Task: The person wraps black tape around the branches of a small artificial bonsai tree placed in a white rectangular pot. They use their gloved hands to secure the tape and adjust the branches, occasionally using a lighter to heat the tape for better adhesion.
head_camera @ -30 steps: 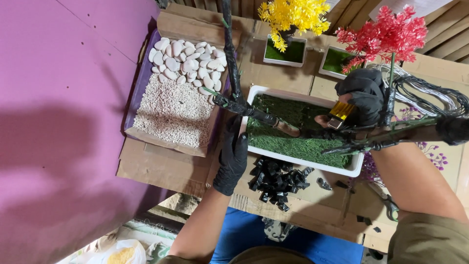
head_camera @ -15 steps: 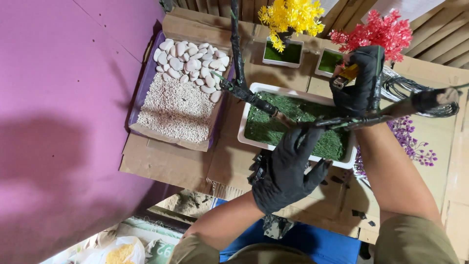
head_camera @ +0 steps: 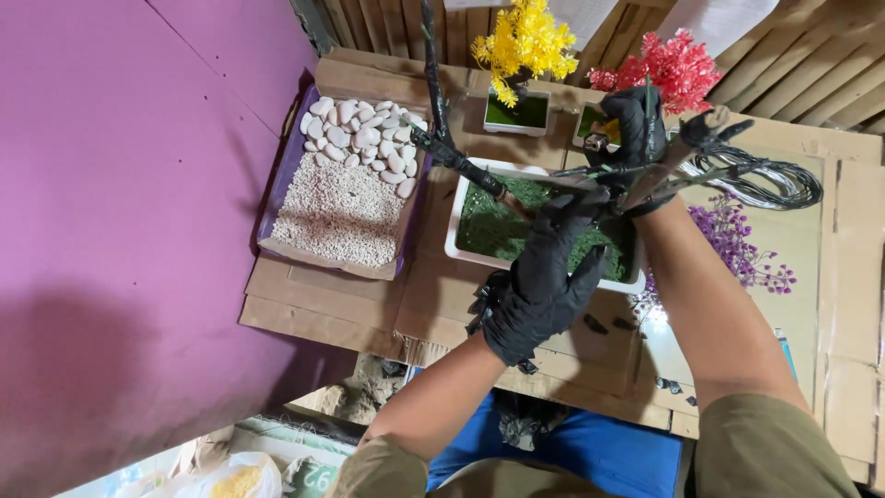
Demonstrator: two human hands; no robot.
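Cardboard worktop (head_camera: 369, 304) | wire branch (head_camera: 590, 180) lies sideways | left hand (head_camera: 546, 277) half-open beneath | right hand (head_camera: 634, 124) grips it

gloves (head_camera: 544, 286): matt black rubber | tray (head_camera: 458, 221): glossy white | worktop (head_camera: 442, 295): rough cardboard

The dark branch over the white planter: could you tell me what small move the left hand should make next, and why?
Probably close the left hand on the dark branch. Its fingers reach up to the branch but look spread, while the right hand grips the far end above the white planter of green moss.
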